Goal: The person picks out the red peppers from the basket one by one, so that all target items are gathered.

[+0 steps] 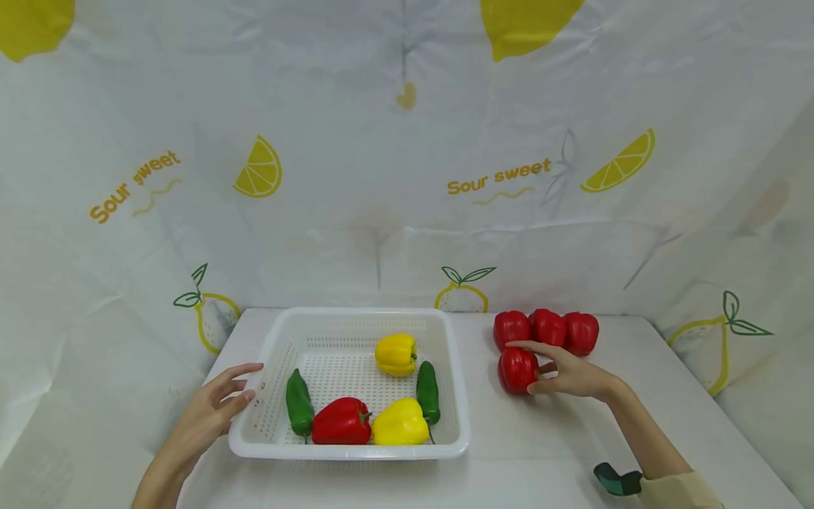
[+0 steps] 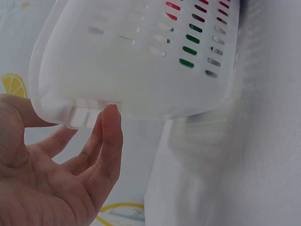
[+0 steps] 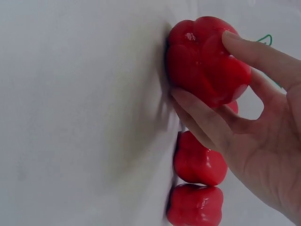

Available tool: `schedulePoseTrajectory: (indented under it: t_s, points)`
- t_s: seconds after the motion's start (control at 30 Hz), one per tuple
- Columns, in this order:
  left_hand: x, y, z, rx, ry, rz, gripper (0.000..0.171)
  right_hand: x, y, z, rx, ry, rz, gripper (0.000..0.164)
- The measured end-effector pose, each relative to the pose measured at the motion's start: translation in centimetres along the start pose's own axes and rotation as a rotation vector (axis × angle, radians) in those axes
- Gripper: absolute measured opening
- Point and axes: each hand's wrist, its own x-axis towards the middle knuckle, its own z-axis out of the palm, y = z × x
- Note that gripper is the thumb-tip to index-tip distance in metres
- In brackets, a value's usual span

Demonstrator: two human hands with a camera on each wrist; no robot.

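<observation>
A white plastic basket point(image 1: 348, 452) with slotted walls sits at the left of the white table. Inside are a red bell pepper point(image 1: 341, 421), a yellow bell pepper point(image 1: 396, 355) at the back, another yellow bell pepper point(image 1: 400, 422) in front and two long green peppers, one green pepper point(image 1: 299, 403) at the left, the other green pepper point(image 1: 428, 392) at the right. My left hand point(image 1: 213, 403) holds the basket's left rim, fingers on both sides of it in the left wrist view. My right hand point(image 1: 572, 375) grips a red bell pepper point(image 3: 202, 61) between thumb and fingers, close over the table.
Three more red bell peppers point(image 1: 547, 328) stand in a row at the table's back right, just behind the held one. A white sheet printed with lemons point(image 1: 375, 177) hangs behind the table and at its sides. A dark green strap point(image 1: 615, 481) is by my right forearm.
</observation>
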Motion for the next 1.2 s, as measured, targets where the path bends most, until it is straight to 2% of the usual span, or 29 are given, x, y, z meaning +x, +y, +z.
schedulePoseTrajectory:
  t_s: [0.33,0.5,0.97,1.2]
  points:
    - [-0.1,0.5,0.1,0.016,0.0,-0.04,0.059,-0.4,-0.8,-0.2,-0.084,0.046,-0.026,0.082]
    - [-0.1,0.4,0.1,0.011,0.003,-0.039,0.059,-0.6,-1.3,-0.2,-0.089,0.052,0.0,0.081]
    - [0.0,0.1,0.1,0.017,0.007,-0.039,0.059,-0.8,-1.2,0.2,-0.119,0.095,-0.009,0.079]
    - [0.0,0.1,0.1,0.023,0.008,-0.045,0.06,-1.0,-1.4,0.2,-0.115,0.09,0.001,0.081]
